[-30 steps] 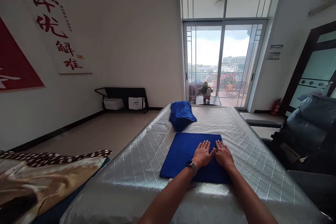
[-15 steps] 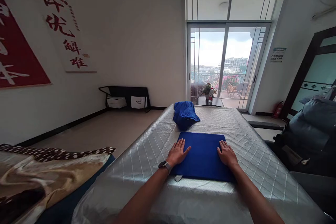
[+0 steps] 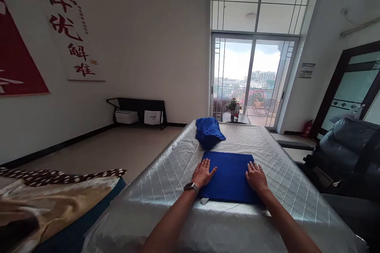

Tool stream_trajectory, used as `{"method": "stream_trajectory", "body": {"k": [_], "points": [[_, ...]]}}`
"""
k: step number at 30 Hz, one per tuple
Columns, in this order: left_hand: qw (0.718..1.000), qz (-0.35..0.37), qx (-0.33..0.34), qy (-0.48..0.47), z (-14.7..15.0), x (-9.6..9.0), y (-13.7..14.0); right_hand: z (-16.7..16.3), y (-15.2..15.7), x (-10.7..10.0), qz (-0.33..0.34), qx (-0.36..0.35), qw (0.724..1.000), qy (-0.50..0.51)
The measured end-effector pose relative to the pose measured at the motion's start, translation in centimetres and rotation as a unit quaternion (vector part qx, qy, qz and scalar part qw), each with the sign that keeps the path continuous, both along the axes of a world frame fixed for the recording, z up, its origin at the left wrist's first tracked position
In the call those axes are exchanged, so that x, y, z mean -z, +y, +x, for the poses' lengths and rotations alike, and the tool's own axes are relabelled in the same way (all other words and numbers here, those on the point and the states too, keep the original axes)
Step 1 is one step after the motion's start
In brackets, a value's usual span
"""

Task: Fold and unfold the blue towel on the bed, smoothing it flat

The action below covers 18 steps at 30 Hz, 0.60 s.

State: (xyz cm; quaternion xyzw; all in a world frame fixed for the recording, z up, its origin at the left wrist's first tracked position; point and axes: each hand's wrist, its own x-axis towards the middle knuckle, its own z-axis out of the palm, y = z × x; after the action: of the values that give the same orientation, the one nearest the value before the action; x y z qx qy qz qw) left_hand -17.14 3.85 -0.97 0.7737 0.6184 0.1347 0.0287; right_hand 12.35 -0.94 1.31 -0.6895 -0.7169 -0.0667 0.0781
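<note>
A flat, folded piece of blue cloth (image 3: 227, 180) lies on a bed-like surface under a silvery quilted cover (image 3: 166, 182). On its left edge rests my left hand (image 3: 203, 172), palm down, fingers stretched out, with a watch on the wrist. My right hand (image 3: 255, 176) lies flat on the right edge in the same way. A small pale tag (image 3: 204, 201) sticks out at the near left of the folded cloth. Beyond it, a crumpled blue cloth (image 3: 208, 132) sits in a heap, touched by neither hand.
Patterned bedding (image 3: 68, 197) is at the lower left. Dark bags (image 3: 350, 146) are piled on the right. Past the far end stand a small table (image 3: 241, 118) with a plant and bottle, and a glass sliding door (image 3: 251, 83). A black rack (image 3: 139, 106) stands by the wall.
The camera view has tilted and turned slightly. Both hands stay flat on the folded blue cloth's sides, and the cloth looks the same.
</note>
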Motion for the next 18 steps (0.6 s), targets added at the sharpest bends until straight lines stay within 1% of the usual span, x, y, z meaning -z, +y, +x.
{"method": "stream_trajectory", "body": {"k": [4, 6, 12, 16, 18], "points": [[1.0, 0.007, 0.001, -0.005, -0.1, 0.1, 0.0, -0.1, -1.7, 1.1, -0.042, 0.009, 0.999, 0.029], [1.0, 0.009, 0.002, -0.002, -0.1, 0.2, 0.1, 0.0, -2.2, 1.7, -0.052, 0.014, 0.997, 0.047], [1.0, -0.001, 0.0, 0.019, -0.1, 0.1, 0.2, 0.2, -2.5, 2.4, -0.048, 0.018, 0.996, 0.077], [0.998, -0.008, -0.01, 0.054, 0.3, -0.8, 0.2, 0.1, -2.5, 2.4, -0.042, 0.018, 0.995, 0.087], [0.998, 0.006, -0.028, 0.063, 1.4, -1.3, 0.0, 0.1, -2.6, 2.3, -0.04, 0.018, 0.995, 0.093]]}}
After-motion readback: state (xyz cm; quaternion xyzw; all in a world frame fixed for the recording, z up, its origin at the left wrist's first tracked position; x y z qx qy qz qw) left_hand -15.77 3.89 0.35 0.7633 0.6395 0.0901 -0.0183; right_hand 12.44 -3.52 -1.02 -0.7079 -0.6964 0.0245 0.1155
